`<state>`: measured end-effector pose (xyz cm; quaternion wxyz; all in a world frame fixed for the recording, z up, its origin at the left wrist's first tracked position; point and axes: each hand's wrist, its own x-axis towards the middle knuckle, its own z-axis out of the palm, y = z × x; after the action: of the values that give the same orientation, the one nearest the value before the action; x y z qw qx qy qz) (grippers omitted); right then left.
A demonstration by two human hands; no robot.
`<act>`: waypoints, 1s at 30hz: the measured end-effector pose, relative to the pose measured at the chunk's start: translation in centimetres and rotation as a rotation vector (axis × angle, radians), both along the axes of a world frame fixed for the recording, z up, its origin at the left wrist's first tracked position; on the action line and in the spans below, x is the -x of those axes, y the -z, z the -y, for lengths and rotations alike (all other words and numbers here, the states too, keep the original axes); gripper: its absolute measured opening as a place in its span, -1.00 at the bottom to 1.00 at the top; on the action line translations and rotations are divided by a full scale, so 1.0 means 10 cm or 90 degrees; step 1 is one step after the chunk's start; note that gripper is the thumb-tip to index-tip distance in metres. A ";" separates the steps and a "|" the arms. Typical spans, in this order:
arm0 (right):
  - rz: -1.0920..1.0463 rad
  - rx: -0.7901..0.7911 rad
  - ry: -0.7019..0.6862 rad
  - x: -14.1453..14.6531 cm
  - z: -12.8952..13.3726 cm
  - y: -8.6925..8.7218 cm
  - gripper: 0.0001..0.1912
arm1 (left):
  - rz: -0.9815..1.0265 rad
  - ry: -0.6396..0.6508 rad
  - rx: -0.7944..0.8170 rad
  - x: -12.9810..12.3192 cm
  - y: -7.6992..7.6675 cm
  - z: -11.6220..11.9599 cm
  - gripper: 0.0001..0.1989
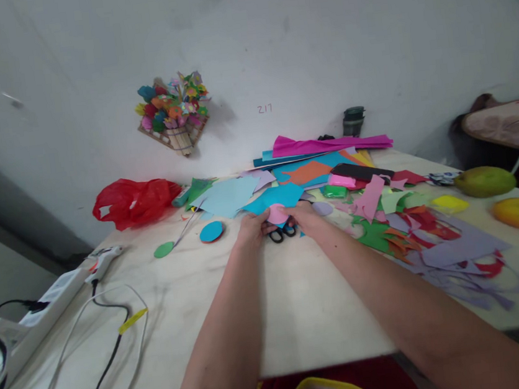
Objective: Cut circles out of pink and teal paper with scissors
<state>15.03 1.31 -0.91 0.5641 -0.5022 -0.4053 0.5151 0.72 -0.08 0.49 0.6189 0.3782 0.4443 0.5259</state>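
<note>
Pink rounded paper piece: between your hands over the pale marbled table, blue paper showing beneath its lower edge
Left hand: your fingers grip the piece's left side
Right hand: your fingers grip its right side
Black-handled scissors: just below your hands
Blue paper circle: left of your left hand, near the flat green paper circle

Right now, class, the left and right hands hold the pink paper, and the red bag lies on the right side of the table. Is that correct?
Not quite: the head view shows the red bag on the left side of the table. The left hand and right hand do hold the pink paper.
</note>
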 end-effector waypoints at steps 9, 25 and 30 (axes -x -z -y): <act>-0.014 -0.004 0.004 0.01 0.01 -0.01 -0.80 | -0.006 0.002 0.008 0.00 0.00 -0.01 -0.79; 0.014 -0.001 0.006 0.00 -0.03 0.03 -0.80 | -0.002 0.011 -0.006 0.01 0.00 0.00 -0.79; 0.041 -0.017 0.025 -0.01 -0.07 0.07 -0.79 | -0.040 0.057 -0.011 0.03 -0.03 0.03 -0.77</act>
<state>15.16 1.99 -1.65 0.5672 -0.5187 -0.4200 0.4825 0.44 -0.38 0.81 0.6247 0.4192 0.4413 0.4892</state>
